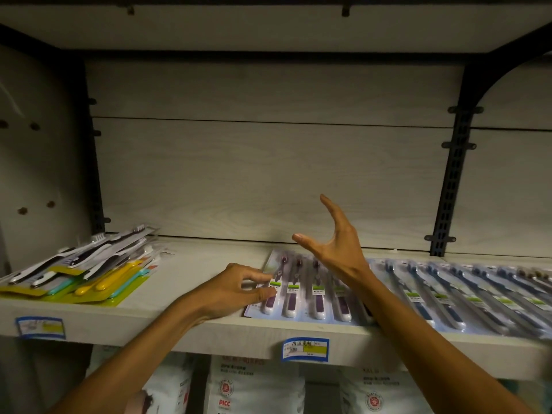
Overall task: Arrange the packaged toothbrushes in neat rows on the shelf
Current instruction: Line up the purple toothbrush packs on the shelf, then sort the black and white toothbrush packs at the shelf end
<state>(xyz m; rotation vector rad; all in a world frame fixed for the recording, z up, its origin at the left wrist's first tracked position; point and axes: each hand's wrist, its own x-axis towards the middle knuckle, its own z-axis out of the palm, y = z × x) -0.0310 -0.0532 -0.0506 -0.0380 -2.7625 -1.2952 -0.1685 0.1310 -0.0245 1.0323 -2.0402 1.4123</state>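
Left hand (239,286) — fingertips resting on the leftmost purple toothbrush pack (270,289) of the row lying on the shelf (194,264). Right hand (334,243) raised above — fingers spread, holding nothing.

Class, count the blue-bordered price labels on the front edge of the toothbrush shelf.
2: one price label at the shelf edge's left end, another near the middle, below the purple-handled packs. Others may lie outside the view.
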